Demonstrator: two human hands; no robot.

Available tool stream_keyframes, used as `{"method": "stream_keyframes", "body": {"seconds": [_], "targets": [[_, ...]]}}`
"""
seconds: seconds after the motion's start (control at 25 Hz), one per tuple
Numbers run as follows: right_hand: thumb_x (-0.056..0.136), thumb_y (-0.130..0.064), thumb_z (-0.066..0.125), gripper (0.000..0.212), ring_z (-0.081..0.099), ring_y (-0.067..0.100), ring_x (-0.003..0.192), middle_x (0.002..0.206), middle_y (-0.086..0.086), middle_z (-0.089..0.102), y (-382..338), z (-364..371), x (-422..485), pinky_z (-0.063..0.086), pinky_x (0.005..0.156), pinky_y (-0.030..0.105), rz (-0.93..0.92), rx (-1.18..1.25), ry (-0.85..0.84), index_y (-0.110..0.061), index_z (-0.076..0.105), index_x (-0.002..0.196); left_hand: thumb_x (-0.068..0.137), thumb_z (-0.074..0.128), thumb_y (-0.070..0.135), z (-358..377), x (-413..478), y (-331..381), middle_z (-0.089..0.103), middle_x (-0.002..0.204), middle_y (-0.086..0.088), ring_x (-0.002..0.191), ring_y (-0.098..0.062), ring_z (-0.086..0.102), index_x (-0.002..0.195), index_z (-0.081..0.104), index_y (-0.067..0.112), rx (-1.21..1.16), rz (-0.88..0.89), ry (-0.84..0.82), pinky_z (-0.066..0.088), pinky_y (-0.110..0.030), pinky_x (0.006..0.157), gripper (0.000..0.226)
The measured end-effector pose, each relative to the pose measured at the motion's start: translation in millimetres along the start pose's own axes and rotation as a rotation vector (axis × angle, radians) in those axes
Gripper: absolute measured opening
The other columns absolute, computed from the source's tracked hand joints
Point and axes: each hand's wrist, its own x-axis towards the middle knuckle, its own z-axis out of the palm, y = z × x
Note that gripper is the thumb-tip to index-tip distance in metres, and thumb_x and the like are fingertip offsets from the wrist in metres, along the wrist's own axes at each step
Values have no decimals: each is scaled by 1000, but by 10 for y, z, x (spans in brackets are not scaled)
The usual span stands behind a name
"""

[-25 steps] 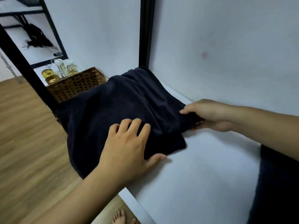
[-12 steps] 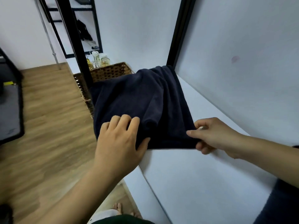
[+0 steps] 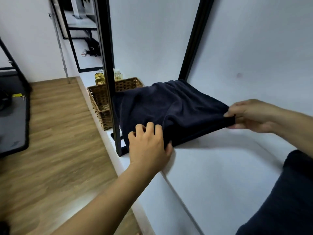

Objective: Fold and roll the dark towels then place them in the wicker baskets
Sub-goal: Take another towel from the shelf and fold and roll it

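A dark navy towel [image 3: 171, 109] lies folded on the white ledge [image 3: 211, 168], its far end against the wall corner. My left hand [image 3: 149, 148] grips the towel's near left corner, fingers curled on top and thumb tucked under the edge. My right hand [image 3: 249, 116] pinches the near right corner and holds that edge lifted slightly off the ledge. A wicker basket [image 3: 101, 102] stands beyond the towel on the left, partly behind a black post. Another dark towel [image 3: 281, 197] lies at the lower right edge of the view.
A black metal frame post [image 3: 110, 78] rises just left of the towel, with another post [image 3: 194, 39] in the wall corner. Glass jars [image 3: 100, 78] stand behind the basket. Wooden floor [image 3: 55, 150] drops off left of the ledge; a dark mat [image 3: 11, 119] lies far left.
The view swung right and pulled back. My left hand went from lying flat on the towel to gripping its near corner. My right hand drew the other corner toward me and raised it.
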Motion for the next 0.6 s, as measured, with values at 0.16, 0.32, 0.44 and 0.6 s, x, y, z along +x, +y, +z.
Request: {"method": "stream_keyframes", "body": {"seconds": [0.16, 0.32, 0.44, 0.6], "targets": [[87, 7, 61, 20, 59, 22, 73, 83, 12, 57, 179, -395, 124, 56, 65, 27, 79, -101, 58, -9, 56, 75, 52, 83, 1, -181, -69, 118, 51, 75, -7, 59, -24, 36, 79, 59, 9, -53, 96, 40, 25, -30, 50, 36], [87, 8, 61, 21, 59, 21, 73, 80, 10, 57, 153, -539, 271, 58, 57, 22, 36, -54, 107, -9, 55, 75, 62, 70, -20, -598, -220, 0, 49, 77, -11, 56, -18, 31, 81, 64, 0, -283, 2, 260, 25, -25, 47, 29], [87, 9, 61, 19, 60, 23, 73, 86, 13, 58, 344, -583, 365, 57, 49, 21, 128, -131, 96, -7, 57, 78, 53, 73, -21, -504, -489, 40, 35, 73, -2, 50, -9, 17, 76, 48, 10, -270, 1, 107, 10, -18, 46, 46], [85, 10, 63, 16, 61, 26, 74, 90, 15, 58, 575, -548, 438, 58, 49, 25, 227, -242, 38, -4, 58, 80, 55, 67, -20, -629, -638, 109, 41, 73, -2, 47, -10, 20, 73, 52, 9, -244, 29, 65, 13, -20, 43, 36]]}}
